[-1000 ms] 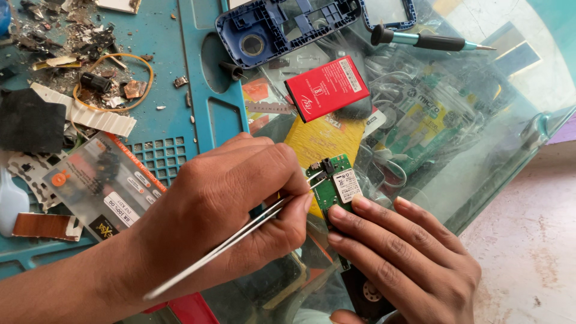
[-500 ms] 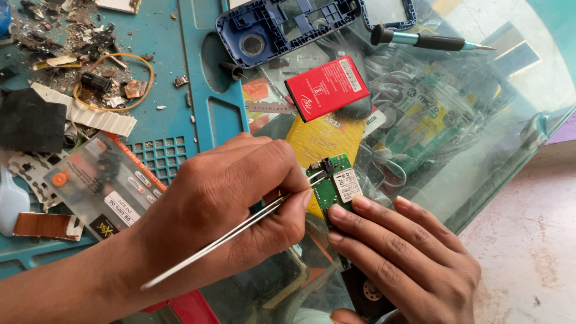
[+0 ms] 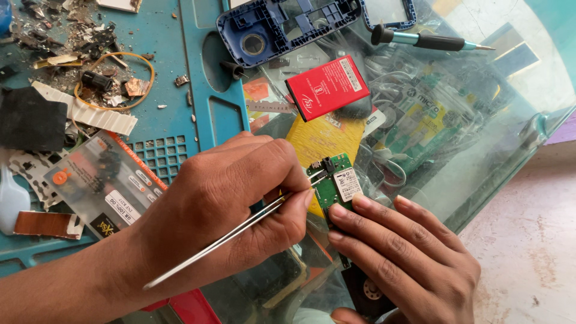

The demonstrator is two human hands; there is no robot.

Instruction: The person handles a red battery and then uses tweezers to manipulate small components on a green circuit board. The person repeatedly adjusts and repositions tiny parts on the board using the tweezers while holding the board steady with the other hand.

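My left hand (image 3: 240,204) pinches a pair of silver tweezers (image 3: 222,243). Their tips rest on the left edge of a small green circuit board (image 3: 333,177) with a white label. My right hand (image 3: 402,252) presses its fingertips on the lower end of that board and holds it flat on the glass table (image 3: 480,138). The board lies over a yellow sheet under the glass, just right of the blue work mat (image 3: 174,72).
A red battery (image 3: 327,87) lies above the board, with a blue phone housing (image 3: 282,27) and a black-handled screwdriver (image 3: 426,41) at the top. Scrap parts and a rubber band (image 3: 114,81) litter the mat's upper left. A clear labelled packet (image 3: 108,180) lies at left.
Both hands keep their places on the board. Only the tail end of the tweezers has shifted slightly.
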